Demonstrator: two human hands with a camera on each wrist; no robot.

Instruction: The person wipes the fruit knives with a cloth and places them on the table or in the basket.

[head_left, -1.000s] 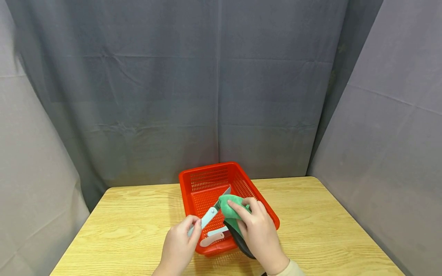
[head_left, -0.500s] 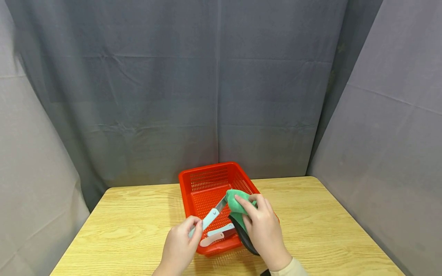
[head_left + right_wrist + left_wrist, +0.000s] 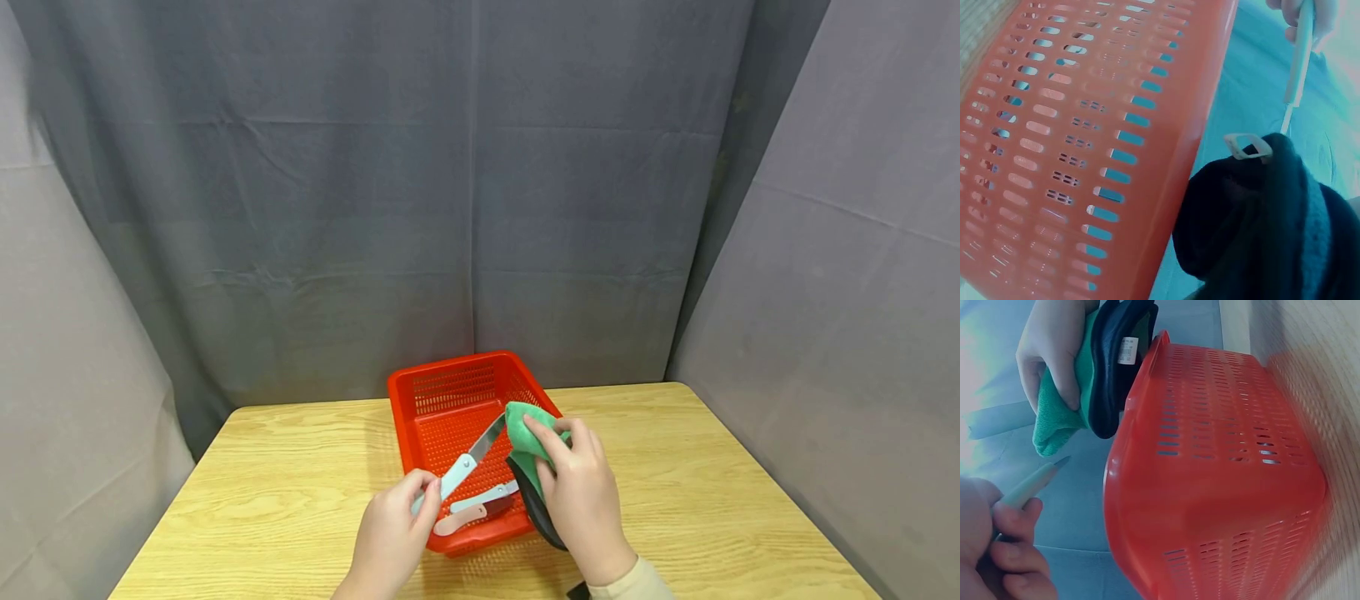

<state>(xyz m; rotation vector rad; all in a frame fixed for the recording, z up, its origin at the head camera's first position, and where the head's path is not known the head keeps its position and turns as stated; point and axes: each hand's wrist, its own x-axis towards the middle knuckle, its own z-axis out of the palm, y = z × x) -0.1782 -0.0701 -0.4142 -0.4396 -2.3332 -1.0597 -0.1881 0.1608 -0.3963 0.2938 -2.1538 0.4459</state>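
Observation:
Over the basket, my left hand (image 3: pixel 393 529) pinches the pale blue handle of a knife (image 3: pixel 455 477), its bare metal blade slanting up to the right. My right hand (image 3: pixel 583 496) grips a folded green cloth (image 3: pixel 527 431) with a black edge. The cloth is just beyond the blade's tip; whether they touch I cannot tell. In the left wrist view the knife (image 3: pixel 1029 485) points toward the green cloth (image 3: pixel 1054 422). Lying in the red basket (image 3: pixel 408 429) are another pale blue-handled knife (image 3: pixel 480 498) and a pink-handled knife (image 3: pixel 460 521).
The basket stands on a light wooden table (image 3: pixel 285 492), near its back edge. A grey curtain (image 3: pixel 322 208) hangs behind, with paler cloth walls on both sides. A small black item (image 3: pixel 578 591) shows by the right wrist.
My right hand has slid the green cloth up and right along the blade to its tip, baring more metal. The left hand and its knife have stayed nearly still.

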